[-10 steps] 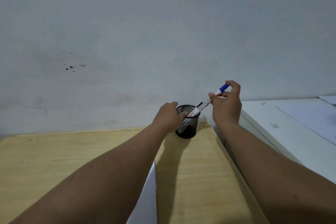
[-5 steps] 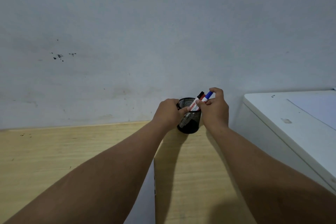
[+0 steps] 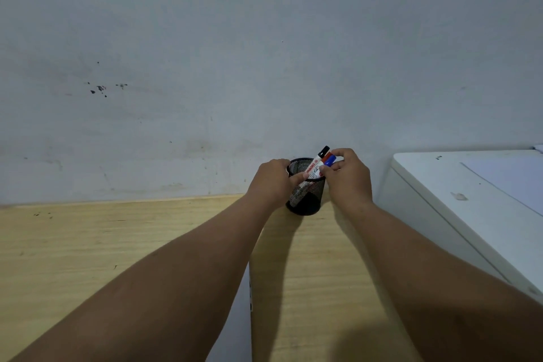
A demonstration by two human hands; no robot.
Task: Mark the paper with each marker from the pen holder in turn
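Markers are standing tilted in the black mesh pen holder [image 3: 305, 194], which is sitting on the wooden bench [image 3: 88, 250] close to the wall. The left hand [image 3: 271, 182] is gripping the holder's left side, fingers wrapping the rim. The right hand [image 3: 348, 176] is pinching the blue-capped marker [image 3: 330, 159] at its top; a red-capped marker [image 3: 325, 156] and a black-capped marker [image 3: 318, 160] are leaning beside it. Paper [image 3: 235, 317] is lying near the bench's front, between the forearms.

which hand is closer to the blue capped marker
Right. The right hand has its fingertips on the blue capped marker, while the left hand holds the far side of the pen holder.
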